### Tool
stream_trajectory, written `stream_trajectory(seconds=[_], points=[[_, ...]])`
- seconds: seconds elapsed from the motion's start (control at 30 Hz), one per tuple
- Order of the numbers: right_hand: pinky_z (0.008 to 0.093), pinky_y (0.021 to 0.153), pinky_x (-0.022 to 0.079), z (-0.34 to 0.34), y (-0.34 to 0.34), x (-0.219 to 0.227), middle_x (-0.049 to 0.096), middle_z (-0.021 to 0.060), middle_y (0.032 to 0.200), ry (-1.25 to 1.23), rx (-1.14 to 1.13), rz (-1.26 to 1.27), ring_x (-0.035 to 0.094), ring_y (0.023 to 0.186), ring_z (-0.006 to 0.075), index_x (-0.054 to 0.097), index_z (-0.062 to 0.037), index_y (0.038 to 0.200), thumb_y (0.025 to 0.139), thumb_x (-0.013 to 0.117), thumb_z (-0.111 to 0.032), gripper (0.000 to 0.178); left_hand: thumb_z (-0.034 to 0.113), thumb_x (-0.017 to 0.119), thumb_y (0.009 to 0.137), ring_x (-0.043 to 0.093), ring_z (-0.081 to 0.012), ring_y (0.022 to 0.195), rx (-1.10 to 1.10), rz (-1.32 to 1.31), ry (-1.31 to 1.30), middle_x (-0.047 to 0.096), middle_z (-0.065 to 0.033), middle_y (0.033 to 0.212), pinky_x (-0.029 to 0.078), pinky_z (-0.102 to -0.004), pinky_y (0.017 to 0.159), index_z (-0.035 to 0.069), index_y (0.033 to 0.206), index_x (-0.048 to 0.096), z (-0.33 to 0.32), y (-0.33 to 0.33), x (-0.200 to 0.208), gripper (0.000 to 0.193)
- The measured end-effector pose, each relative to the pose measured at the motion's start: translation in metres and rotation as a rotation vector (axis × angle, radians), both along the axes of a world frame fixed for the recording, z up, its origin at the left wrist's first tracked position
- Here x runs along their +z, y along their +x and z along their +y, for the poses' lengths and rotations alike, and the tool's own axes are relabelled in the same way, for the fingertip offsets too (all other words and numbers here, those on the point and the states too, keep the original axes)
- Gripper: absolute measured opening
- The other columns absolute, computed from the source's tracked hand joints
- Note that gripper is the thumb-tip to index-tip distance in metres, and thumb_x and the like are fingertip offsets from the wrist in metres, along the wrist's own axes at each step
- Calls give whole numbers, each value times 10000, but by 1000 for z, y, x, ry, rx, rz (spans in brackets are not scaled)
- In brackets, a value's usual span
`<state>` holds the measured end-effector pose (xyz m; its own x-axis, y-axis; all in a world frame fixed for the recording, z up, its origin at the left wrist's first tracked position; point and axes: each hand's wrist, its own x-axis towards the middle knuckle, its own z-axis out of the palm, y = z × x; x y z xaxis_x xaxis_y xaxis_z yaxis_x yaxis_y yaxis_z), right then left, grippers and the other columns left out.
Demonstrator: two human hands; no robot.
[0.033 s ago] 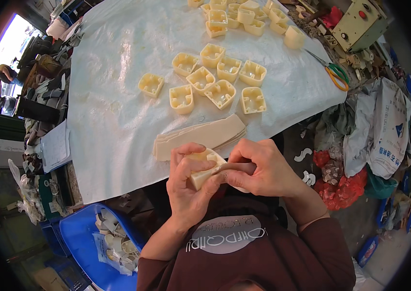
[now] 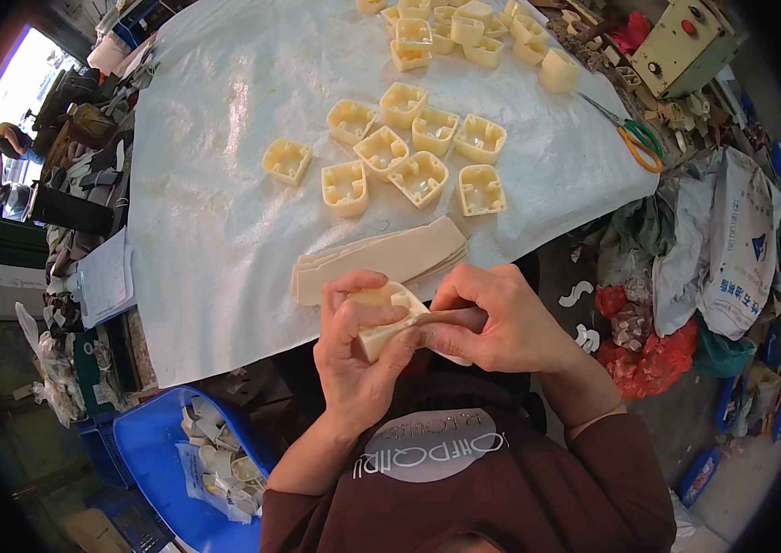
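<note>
My left hand [image 2: 358,343] is wrapped round a small cream plastic housing [image 2: 374,345], tilted and open-topped. My right hand [image 2: 499,318] pinches a narrow tan strip [image 2: 453,317] whose near end meets the rim of the housing by my left thumb. How the strip is fixed there is hidden by the fingers. Just beyond both hands lies a stack of flat beige strips [image 2: 381,258] on a white sheet [image 2: 224,230]. Farther off, a loose group of similar cream housings [image 2: 418,178] rests open side up.
More housings [image 2: 483,52] crowd the far edge. Scissors [image 2: 638,143] with green and orange handles lie at the right, below a beige control box [image 2: 683,46]. A blue bin [image 2: 155,452] of scraps stands at lower left. Plastic bags [image 2: 653,359] fill the floor at right.
My left hand and the housing have shifted very slightly to the left. Nothing else visibly differs.
</note>
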<state>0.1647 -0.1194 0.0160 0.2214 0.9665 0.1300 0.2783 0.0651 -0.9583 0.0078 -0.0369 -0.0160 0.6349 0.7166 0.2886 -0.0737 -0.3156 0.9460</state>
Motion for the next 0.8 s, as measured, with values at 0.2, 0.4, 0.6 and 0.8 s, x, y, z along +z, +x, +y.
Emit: stream_trajectory(seconds=[0.2, 0.4, 0.6, 0.8], points=[[259, 431, 351, -2, 5, -6, 550, 42, 559, 18, 57, -30, 488, 454, 119, 555, -43, 759, 764, 715, -129, 182, 9, 672, 726, 456, -223, 1070, 33, -74, -127, 461, -155, 1174, 405, -326, 873, 59, 878, 588, -3, 1, -4, 181], [283, 474, 423, 0, 9, 3, 592, 85, 641, -2, 130, -34, 569, 523, 160, 522, -6, 773, 800, 667, -89, 169, 7, 669, 735, 462, -220, 1086, 21, -180, -247, 448, -162, 1206, 443, -320, 846, 65, 878, 590, -5, 1, -13, 173], [321, 544, 433, 1, 11, -8, 572, 68, 696, 172, -10, -199, 549, 580, 227, 531, -36, 838, 754, 725, -184, 258, 39, 724, 700, 493, -277, 1132, -50, -214, -246, 454, -185, 1232, 460, -341, 849, 84, 882, 616, 2, 1, -3, 216], [372, 514, 420, -29, -18, -1, 537, 54, 695, 577, -98, -426, 514, 548, 248, 537, -78, 937, 711, 755, -333, 404, 63, 774, 653, 554, -287, 1080, -13, -188, -87, 515, -202, 1214, 463, -363, 877, 73, 843, 655, 18, -8, -3, 225]])
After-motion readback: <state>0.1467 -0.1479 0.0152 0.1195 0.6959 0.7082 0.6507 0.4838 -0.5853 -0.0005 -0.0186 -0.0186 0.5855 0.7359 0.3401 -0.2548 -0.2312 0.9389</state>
